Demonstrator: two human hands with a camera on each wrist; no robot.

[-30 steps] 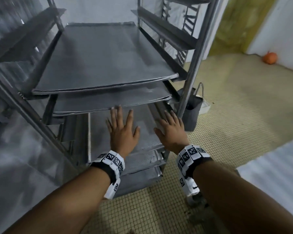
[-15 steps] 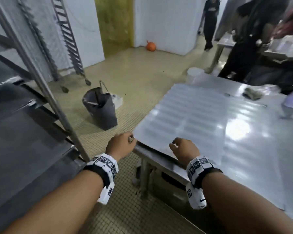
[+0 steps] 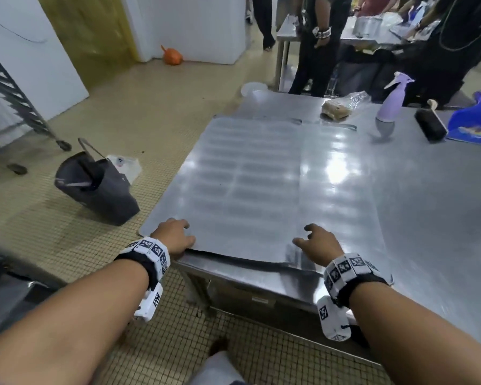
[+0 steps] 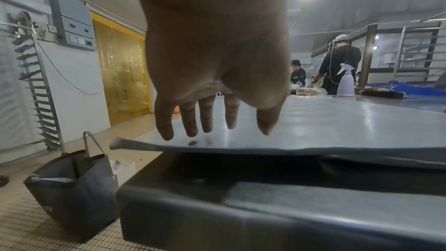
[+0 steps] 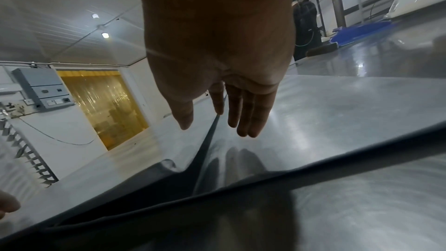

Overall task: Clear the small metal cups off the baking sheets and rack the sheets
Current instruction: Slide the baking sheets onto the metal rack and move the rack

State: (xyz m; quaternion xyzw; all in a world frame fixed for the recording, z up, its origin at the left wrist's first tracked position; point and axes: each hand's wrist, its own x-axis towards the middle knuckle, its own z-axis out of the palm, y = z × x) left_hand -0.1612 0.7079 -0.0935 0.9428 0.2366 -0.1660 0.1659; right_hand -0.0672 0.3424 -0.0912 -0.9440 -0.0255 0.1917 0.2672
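A flat baking sheet (image 3: 247,184) lies on the steel table (image 3: 428,218), its near left corner hanging over the table's edge. It overlaps a second sheet (image 3: 339,190) to the right. My left hand (image 3: 175,234) is at the sheet's near left corner; in the left wrist view its fingers (image 4: 207,121) hang straight just above the sheet (image 4: 313,131) and grip nothing. My right hand (image 3: 315,241) hovers over the near right end, fingers (image 5: 243,119) loosely extended above the seam between the sheets. No small metal cups show in any view.
A dark bag (image 3: 95,187) stands on the tiled floor left of the table. A spray bottle (image 3: 389,107), a brush (image 3: 431,125), a blue dustpan (image 3: 475,123) and wrapped bread (image 3: 336,109) sit at the table's far side. People stand behind. A rack (image 3: 9,87) stands far left.
The view has swung from the rack to the table. Both hands left the racked sheet and now reach the near edge of the sheet on the table, further apart.
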